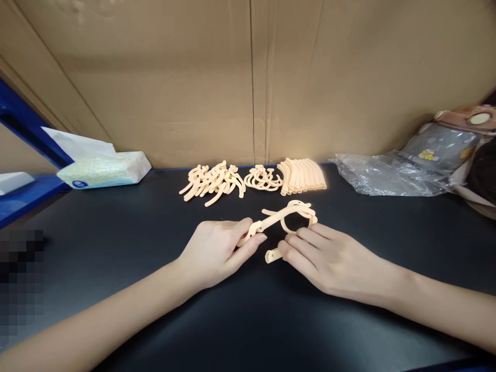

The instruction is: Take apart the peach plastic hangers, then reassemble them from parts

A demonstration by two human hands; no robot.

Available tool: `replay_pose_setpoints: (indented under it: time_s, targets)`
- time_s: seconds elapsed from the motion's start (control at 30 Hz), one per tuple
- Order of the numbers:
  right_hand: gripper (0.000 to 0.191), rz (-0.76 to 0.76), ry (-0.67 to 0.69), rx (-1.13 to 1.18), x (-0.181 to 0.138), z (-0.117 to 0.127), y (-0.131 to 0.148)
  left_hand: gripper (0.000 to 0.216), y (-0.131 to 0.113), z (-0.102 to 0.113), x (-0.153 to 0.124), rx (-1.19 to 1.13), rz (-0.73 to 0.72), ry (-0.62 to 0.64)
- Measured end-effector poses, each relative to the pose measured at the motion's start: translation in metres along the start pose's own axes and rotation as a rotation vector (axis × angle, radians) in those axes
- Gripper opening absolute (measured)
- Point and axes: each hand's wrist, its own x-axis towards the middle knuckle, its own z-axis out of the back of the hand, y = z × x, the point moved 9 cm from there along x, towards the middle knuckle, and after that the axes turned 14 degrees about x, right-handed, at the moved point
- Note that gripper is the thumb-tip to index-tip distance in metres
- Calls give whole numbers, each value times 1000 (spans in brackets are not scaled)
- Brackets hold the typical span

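With the hands as the clock's centre, a smooth black surface (248,325) spread all around, dully shiny toward 6 o'clock. A tan cardboard wall (186,82) stood behind it, with a dark vertical seam near 12. At 10 o'clock sat a tissue pack (116,170), one white sheet pulled up, beside a blue frame (10,98). At 2 o'clock lay a crumpled plastic bag (391,173), near a clear item with a brown top (430,144). Along the far edge were a jumbled pile (213,183) of peach pieces at 11, thin curls (259,185) at 12 and a neat row of tubes (304,175) toward 1. At the centre, the left hand (217,248) pinched a curved tube (281,214). Just apart from it, the right hand (329,258) gripped a tube end (273,255); whether both were one piece, I cannot tell.
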Motion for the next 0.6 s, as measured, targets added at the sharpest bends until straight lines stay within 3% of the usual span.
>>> replay_pose_setpoints:
  time_s: [0.6]
  targets:
    - [21, -211, -5, 239, -9, -21, -36, 32, -18, 2, -2, -11, -156, -71]
